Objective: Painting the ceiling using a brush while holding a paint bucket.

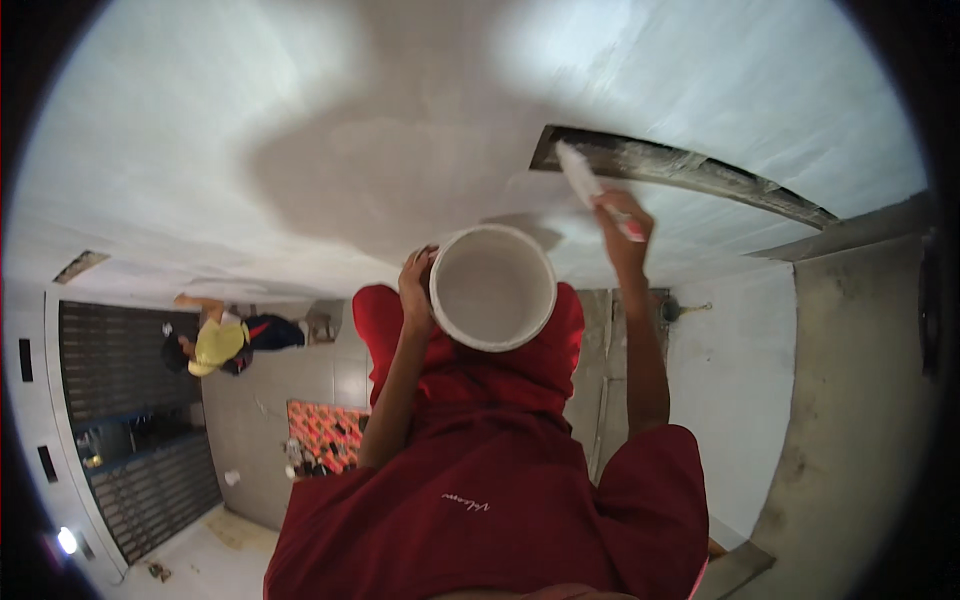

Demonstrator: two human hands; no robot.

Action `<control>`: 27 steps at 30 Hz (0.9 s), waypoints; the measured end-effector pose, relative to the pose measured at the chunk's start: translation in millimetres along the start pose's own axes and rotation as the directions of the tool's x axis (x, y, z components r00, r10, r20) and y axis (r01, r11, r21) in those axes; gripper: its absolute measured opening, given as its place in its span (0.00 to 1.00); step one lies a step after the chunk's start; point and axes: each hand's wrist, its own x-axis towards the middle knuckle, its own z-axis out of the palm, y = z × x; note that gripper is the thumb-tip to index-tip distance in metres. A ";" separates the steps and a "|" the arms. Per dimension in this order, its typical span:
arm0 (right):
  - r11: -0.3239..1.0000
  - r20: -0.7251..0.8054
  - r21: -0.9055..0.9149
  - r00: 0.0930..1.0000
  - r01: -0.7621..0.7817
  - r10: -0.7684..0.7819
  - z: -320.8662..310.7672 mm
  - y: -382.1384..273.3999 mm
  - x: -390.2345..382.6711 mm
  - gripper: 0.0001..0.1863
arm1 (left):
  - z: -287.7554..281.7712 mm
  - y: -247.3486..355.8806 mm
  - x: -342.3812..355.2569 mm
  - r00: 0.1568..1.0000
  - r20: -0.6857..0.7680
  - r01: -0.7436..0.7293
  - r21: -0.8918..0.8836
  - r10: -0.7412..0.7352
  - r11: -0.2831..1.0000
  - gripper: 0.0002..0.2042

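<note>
My left hand (416, 280) grips the left rim of a white cylindrical bucket (493, 290), which sits above my red-clothed legs; its inside is pale grey. With my right hand (625, 225) I hold a brush (580, 170) coated in white, its head at the left end of a long dark recessed slot (690, 172) in the pale surface (420, 110) ahead of me. The brush is slightly blurred, so I cannot tell whether it touches the slot. A large shadow falls on that surface left of the brush.
A person in a yellow top (222, 342) is at the left, one arm against the pale surface near a smaller dark slot (80, 264). A slatted metal shutter (135, 350), an orange patterned cloth (322, 420) with assorted items, and a lit lamp (67, 540) are also in view.
</note>
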 end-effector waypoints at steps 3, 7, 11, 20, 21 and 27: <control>0.940 -0.002 0.175 0.954 -0.293 0.298 -25.7 -68.2 4.5 0.05 | 11.6 10.4 -6.2 1.000 -0.018 0.020 -0.035 -0.020 0.999 0.15; 0.864 0.412 0.195 0.838 -0.465 0.358 -23.4 -108.5 4.7 0.05 | 8.2 7.6 -1.2 0.999 -0.006 0.049 -0.093 -0.050 0.995 0.15; 0.907 0.682 -0.109 0.633 -0.407 0.366 46.5 -104.7 -24.1 0.05 | 10.5 12.6 -6.0 0.999 -0.010 0.032 -0.049 -0.032 0.998 0.15; 0.954 0.705 -0.242 0.644 -0.177 0.298 129.7 -60.8 -60.3 0.09 | 6.9 10.7 -8.8 0.998 -0.007 0.060 -0.139 -0.062 0.988 0.14; 0.937 0.707 -0.243 0.616 -0.249 0.347 131.8 -60.2 -59.3 0.10 | 6.7 10.7 -8.3 0.998 0.006 0.059 -0.141 -0.059 0.988 0.13; 0.895 0.764 -0.312 0.476 -0.317 0.435 130.4 -67.2 -49.0 0.07 | 5.7 9.7 -5.8 0.997 0.004 0.072 -0.153 -0.072 0.986 0.13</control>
